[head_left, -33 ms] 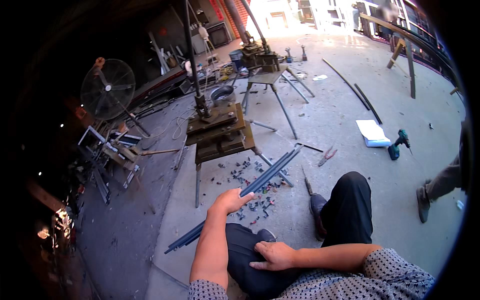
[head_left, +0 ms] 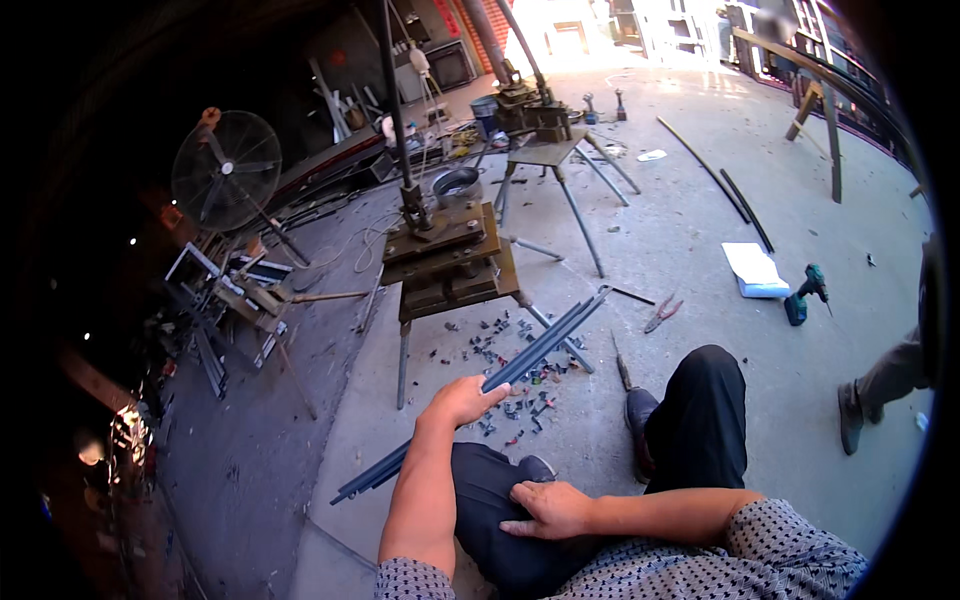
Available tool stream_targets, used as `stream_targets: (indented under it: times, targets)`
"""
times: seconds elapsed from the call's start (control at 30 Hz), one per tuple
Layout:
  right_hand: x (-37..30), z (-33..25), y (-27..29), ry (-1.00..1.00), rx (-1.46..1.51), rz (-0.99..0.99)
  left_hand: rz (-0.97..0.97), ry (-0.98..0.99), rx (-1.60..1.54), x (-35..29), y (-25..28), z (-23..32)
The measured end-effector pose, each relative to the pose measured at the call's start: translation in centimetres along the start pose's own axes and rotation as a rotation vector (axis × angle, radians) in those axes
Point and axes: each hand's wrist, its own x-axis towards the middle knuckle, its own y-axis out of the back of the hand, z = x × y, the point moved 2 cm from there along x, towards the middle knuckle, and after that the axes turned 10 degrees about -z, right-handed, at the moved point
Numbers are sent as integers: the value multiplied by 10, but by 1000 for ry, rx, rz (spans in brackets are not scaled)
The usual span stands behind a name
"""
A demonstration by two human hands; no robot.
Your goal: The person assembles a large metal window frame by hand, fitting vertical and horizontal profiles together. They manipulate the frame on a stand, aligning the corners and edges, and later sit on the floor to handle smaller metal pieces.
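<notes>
A bundle of long grey metal profiles [head_left: 545,345] slants from the lower left up towards the press stand. My left hand [head_left: 465,400] is closed around its middle, and its forearm hides part of the lower half. On my left thigh lies my right hand [head_left: 550,508], thumb and fingers apart, holding nothing. Just beyond the bundle stands a lever press [head_left: 445,245] on metal legs, with a tall dark handle. Small dark offcuts [head_left: 490,345] are scattered on the concrete beneath the press and the bundle.
Pliers [head_left: 664,314] and a pointed tool [head_left: 621,362] lie near my right foot. Further right are a cordless drill [head_left: 806,293], white papers [head_left: 755,270] and another person's leg [head_left: 890,375]. A second press [head_left: 540,130] stands behind; a large fan [head_left: 227,168] is at left.
The surroundings have shifted slightly to the right in the view. Both hands and the bundle keep nearly the same places, with the same grip.
</notes>
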Motion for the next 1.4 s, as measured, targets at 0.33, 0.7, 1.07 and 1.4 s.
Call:
stream_targets:
  times: [0.33, 0.7, 1.07, 1.4]
  targets:
    - [10, 6, -9, 261, 104, -200, 101, 246, -122, -96, 9, -42]
    - [2, -24, -46, 299, -69, -68, 220, 369, -299, -194, -9, -67]
    - [20, 27, -46, 203, 311, -303, 197, 304, -513, -206, -36, -71]
    - [6, 17, -3, 109, 243, -150, 149, 294, -711, -221, -52, -94]
